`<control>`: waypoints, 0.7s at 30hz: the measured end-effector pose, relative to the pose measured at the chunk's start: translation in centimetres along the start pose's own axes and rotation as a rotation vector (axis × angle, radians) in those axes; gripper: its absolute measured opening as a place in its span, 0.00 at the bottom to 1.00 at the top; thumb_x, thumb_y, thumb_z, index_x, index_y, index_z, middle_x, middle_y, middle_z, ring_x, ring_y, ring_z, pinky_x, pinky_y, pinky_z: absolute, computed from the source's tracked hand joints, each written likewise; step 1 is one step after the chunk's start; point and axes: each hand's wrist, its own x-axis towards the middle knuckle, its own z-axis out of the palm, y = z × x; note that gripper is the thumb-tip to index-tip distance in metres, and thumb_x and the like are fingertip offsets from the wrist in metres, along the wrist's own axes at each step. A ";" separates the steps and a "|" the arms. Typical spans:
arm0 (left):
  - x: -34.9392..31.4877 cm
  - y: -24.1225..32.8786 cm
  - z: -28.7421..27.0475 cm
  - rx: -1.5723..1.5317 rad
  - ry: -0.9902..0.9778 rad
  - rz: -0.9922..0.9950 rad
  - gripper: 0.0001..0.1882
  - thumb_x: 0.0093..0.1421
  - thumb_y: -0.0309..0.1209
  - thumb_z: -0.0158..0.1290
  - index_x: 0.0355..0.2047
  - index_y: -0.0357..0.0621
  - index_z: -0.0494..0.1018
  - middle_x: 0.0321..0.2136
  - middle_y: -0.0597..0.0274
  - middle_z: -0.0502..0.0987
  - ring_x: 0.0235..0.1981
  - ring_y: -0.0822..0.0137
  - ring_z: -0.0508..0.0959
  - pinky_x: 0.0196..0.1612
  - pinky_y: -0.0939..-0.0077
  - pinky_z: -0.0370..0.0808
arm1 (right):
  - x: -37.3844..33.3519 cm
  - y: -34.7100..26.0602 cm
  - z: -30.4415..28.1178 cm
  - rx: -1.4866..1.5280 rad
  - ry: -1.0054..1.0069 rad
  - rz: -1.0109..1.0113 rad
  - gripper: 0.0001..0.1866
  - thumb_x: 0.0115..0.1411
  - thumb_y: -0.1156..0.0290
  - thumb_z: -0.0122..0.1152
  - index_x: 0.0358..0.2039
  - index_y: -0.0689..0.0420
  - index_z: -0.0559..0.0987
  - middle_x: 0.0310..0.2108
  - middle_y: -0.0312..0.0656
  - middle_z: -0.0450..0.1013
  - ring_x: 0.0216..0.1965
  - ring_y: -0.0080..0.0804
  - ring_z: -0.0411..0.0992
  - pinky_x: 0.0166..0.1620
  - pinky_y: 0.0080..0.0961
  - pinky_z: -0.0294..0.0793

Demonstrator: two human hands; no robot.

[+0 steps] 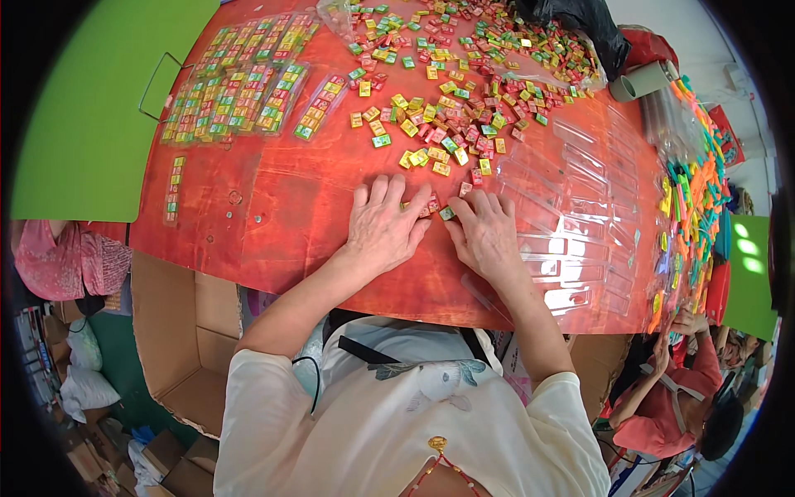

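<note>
My left hand (383,219) lies low over the red table, fingers stretched and apart. Its index finger touches a few small red blocks (432,204). To its right, my right hand (489,230) has its fingers spread and bent downward. A small green-topped block (448,213) sits against its index finger, and a pinkish-red block (465,190) lies just beyond. Part of the blocks by my left hand is hidden under the fingers. Ahead of both hands spreads a loose pile of small red, yellow and green blocks (451,124).
Clear strips filled with blocks (240,91) lie at the far left; one filled strip (174,189) lies nearer. Empty clear plastic trays (571,240) cover the right side. Colourful plastic pieces (696,199) are heaped beyond. A person (671,398) works at the right; a cardboard box (178,331) stands below left.
</note>
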 end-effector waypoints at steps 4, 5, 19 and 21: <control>-0.1 -0.1 0.4 0.023 0.024 0.056 0.27 0.58 0.43 0.59 0.57 0.51 0.73 0.49 0.50 0.70 0.52 0.51 0.68 0.50 0.51 0.64 | -0.2 0.4 0.5 -0.073 -0.007 0.030 0.12 0.57 0.64 0.66 0.38 0.55 0.78 0.38 0.41 0.71 0.40 0.38 0.70 0.51 0.41 0.65; -0.2 -0.2 0.4 0.020 0.017 0.054 0.28 0.58 0.43 0.59 0.58 0.51 0.73 0.50 0.50 0.70 0.52 0.52 0.68 0.50 0.51 0.64 | 0.0 0.4 0.7 -0.094 0.000 0.059 0.11 0.57 0.63 0.66 0.37 0.55 0.77 0.36 0.41 0.71 0.39 0.38 0.71 0.49 0.41 0.66; -3.5 -4.1 -6.5 -0.127 -0.272 -0.126 0.37 0.55 0.32 0.63 0.66 0.50 0.65 0.58 0.50 0.66 0.55 0.48 0.70 0.56 0.55 0.72 | -4.7 -1.1 -5.6 0.027 -0.181 0.172 0.17 0.62 0.63 0.64 0.47 0.60 0.77 0.37 0.47 0.72 0.39 0.47 0.73 0.45 0.41 0.69; -3.6 -3.7 -6.5 -0.110 -0.301 -0.126 0.38 0.55 0.32 0.64 0.66 0.50 0.65 0.57 0.50 0.66 0.55 0.48 0.71 0.55 0.56 0.72 | -7.2 -2.2 -6.2 0.026 -0.234 0.162 0.20 0.59 0.63 0.65 0.50 0.57 0.76 0.40 0.45 0.71 0.39 0.44 0.71 0.43 0.39 0.68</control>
